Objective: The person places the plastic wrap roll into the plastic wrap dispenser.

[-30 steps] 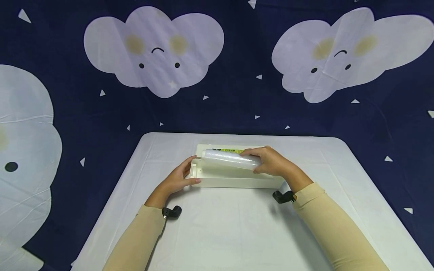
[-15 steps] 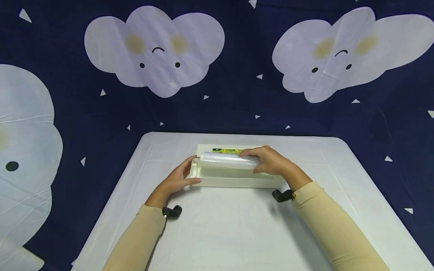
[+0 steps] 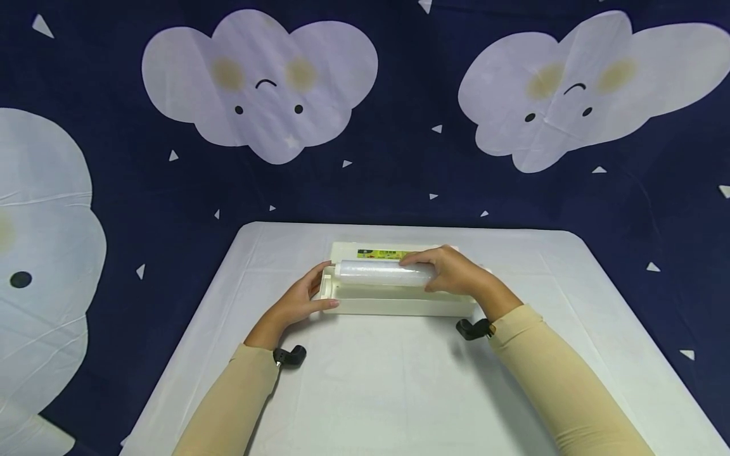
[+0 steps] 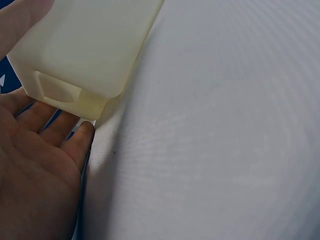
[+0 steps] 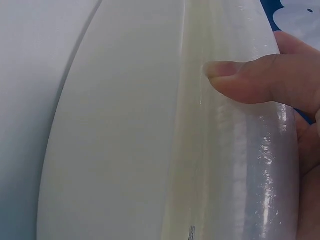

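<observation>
1. We take this for a makeshift recording corner; whether in a home or a studio, we cannot tell.
2. We see a creased navy cloth backdrop [image 3: 399, 183] printed with pale clouds [image 3: 259, 69] and white triangles [image 3: 436, 129].
3. We see a white-covered worktop [image 3: 365, 392] and black wrist cameras [image 3: 292, 357].

Two beige-sleeved arms reach forward in front of me, the right arm [image 3: 570, 389] slanting in from the right, the left arm [image 3: 228, 399] from the left. The left hand [image 3: 291, 306] grips with its thumb [image 3: 324, 306] pointing inward, well apart from its index finger; seen from the wrist, its fingers [image 4: 60, 127] bend, slightly spread, beyond the upturned palm [image 4: 35, 175]. The right hand [image 3: 456, 272] turns inward past the wrist [image 3: 499, 301], knuckles uppermost, index finger extended, its thumb [image 5: 260, 77] opposed in a hold.
</observation>
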Demonstrator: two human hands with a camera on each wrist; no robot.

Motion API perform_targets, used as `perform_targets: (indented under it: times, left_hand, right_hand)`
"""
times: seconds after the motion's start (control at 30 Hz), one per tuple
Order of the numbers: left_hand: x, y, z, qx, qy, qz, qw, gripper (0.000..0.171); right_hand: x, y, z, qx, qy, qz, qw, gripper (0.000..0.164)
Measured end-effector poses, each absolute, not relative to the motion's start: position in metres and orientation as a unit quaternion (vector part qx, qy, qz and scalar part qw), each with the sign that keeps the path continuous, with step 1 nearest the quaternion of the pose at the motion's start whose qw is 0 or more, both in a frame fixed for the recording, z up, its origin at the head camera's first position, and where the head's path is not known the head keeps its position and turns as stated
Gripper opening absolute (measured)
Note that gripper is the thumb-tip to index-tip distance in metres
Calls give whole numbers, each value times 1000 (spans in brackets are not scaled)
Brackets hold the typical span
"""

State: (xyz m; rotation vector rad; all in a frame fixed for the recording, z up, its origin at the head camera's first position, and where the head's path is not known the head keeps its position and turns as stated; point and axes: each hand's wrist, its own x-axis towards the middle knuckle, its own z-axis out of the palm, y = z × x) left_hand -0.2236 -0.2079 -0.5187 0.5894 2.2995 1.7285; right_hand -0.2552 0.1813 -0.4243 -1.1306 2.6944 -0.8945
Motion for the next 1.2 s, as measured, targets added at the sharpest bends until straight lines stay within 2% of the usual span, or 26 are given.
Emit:
perform_targets:
  times: [0.57, 1.2]
  left_hand:
    - [-224, -209, -520, 195, 780, 585, 103, 102]
    - [-223, -206, -519, 191, 785, 582, 94, 100]
  right_hand:
    - [-254, 175, -427, -381, 876, -287, 69, 82]
    - [-254, 169, -429, -392, 873, -283, 70, 80]
